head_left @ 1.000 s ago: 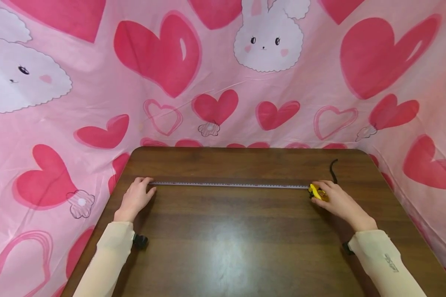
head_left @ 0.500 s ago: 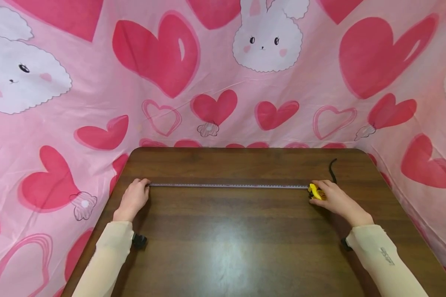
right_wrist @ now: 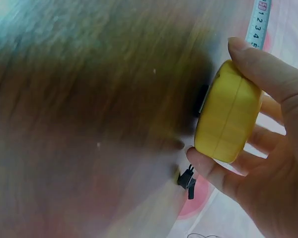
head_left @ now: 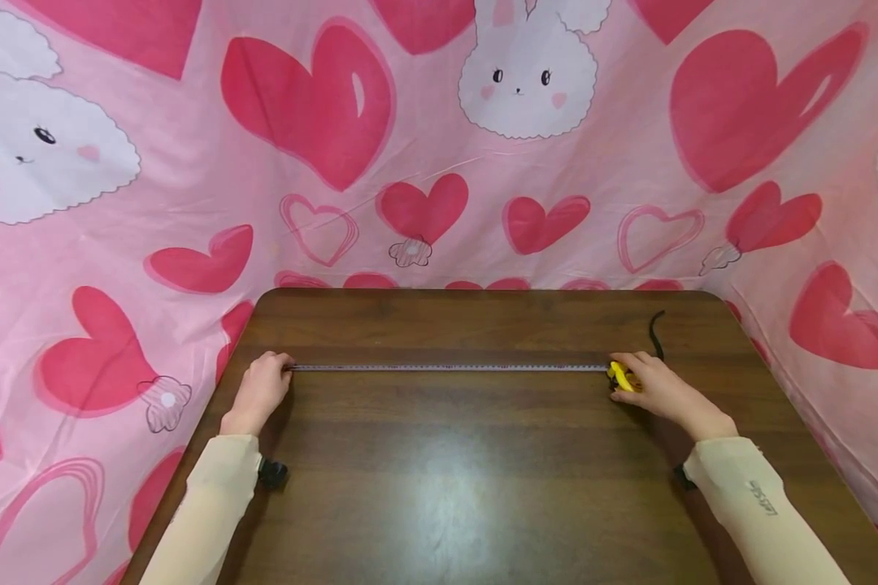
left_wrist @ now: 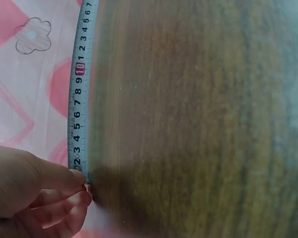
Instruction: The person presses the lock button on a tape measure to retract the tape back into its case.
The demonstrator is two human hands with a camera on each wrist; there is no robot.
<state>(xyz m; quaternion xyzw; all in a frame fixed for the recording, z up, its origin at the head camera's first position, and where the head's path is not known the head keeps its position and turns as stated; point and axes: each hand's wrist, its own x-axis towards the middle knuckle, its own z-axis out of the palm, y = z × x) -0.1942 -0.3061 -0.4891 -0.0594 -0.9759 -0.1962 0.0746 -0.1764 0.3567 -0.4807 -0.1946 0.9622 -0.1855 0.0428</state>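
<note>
— Two hands (head_left: 258, 392) (head_left: 662, 390) are doing what?
— I am pinching the grey steel tape blade's (head_left: 446, 367) end left, gripping its yellow round plastic case (head_left: 619, 378) right, stretched across the brown wooden table (head_left: 454, 471).

Both arms in long cream sleeves w/ snug cuffs. Right sleeve (head_left: 757, 500) has small grey lettering just behind the right hand (head_left: 662, 390). Black strap clips under each wrist, by the cuffs.

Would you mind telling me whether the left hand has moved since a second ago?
Yes. The left hand has slid slightly left toward the table edge, with the tape end.
</note>
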